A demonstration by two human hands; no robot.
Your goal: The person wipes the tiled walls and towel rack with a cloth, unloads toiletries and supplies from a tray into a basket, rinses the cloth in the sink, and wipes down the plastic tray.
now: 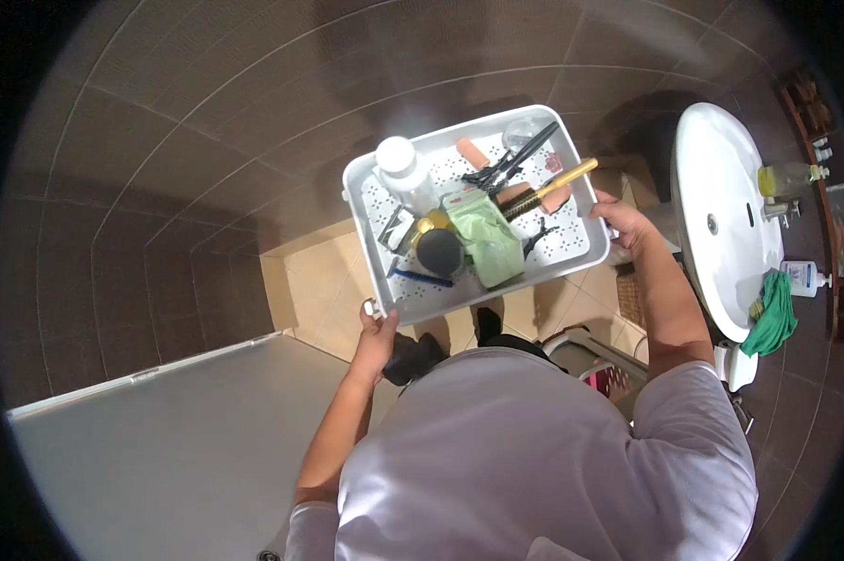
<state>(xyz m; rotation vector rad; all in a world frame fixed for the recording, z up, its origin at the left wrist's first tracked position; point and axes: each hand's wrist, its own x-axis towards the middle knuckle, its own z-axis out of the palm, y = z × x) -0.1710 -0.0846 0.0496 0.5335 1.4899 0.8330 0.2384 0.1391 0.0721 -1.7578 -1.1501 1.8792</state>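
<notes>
A white perforated tray is held up in front of me, slightly tilted. My left hand grips its near left corner, and my right hand grips its right side. Inside the tray lie a white bottle, a round dark-lidded jar, a green packet, a blue razor, a round brush with a yellow handle, black tongs or clips and an orange-pink tube.
On the right is a white sink with a faucet, a green cloth and a soap bottle beside it. A grey basket stands below. Brown tiled wall lies ahead, and a grey panel at lower left.
</notes>
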